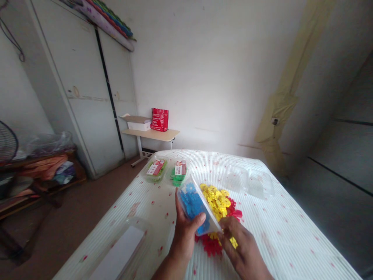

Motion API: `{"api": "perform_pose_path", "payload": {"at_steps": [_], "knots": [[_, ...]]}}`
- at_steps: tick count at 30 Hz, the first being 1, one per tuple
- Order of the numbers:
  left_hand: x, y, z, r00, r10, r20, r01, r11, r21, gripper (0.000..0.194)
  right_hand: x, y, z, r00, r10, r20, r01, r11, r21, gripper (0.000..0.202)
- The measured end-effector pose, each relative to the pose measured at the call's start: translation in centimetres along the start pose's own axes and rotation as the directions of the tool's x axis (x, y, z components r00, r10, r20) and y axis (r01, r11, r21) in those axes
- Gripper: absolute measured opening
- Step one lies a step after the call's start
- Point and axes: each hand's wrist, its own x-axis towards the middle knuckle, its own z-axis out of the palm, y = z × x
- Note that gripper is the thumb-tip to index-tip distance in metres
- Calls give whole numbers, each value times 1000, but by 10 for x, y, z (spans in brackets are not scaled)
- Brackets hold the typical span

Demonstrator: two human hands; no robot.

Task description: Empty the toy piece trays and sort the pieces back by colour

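Note:
My left hand (186,229) grips a clear plastic box (214,217), its thumb across the near face. Blue plastic pieces (192,204) fill much of the box, which is held tilted above the table. At its lower right corner, my right hand (243,245) has curled fingers against the edge; they are slightly blurred and partly hidden. A small yellow piece (233,243) shows between those fingers, though whether it is held cannot be told. Behind and under the box lies a heap of yellow pieces (217,198) and red pieces (212,247).
Two clear boxes of green pieces, a left one (155,169) and a right one (178,171), stand at the table's far left. An opened clear container (249,182) lies at right. A white sheet-like thing (119,252) is at front left. Beyond stands a small desk (163,135) with a red bag (159,119).

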Motion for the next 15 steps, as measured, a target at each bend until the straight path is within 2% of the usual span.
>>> {"api": "perform_pose_path", "payload": {"at_steps": [5, 7, 9, 12, 15], "knots": [[-1, 5, 0, 995, 70, 73, -70, 998, -1, 100, 6, 1, -4, 999, -37, 16, 39, 991, -126, 17], [-1, 10, 0, 990, 92, 106, -85, 994, -63, 88, 8, 8, -8, 1000, -7, 26, 11, 992, -123, 17], [0, 15, 1, 989, 93, 112, -76, 986, -150, 67, 9, 20, -10, 999, 24, 25, -21, 992, -124, 19], [1, 16, -1, 995, -12, 103, 38, 966, -255, 44, 11, 40, -13, 999, 1, -50, -9, 988, -157, 22], [1, 13, -1, 979, -157, 129, 189, 936, -298, 41, 13, 56, -13, 995, -21, -101, 3, 985, -170, 23]]}}
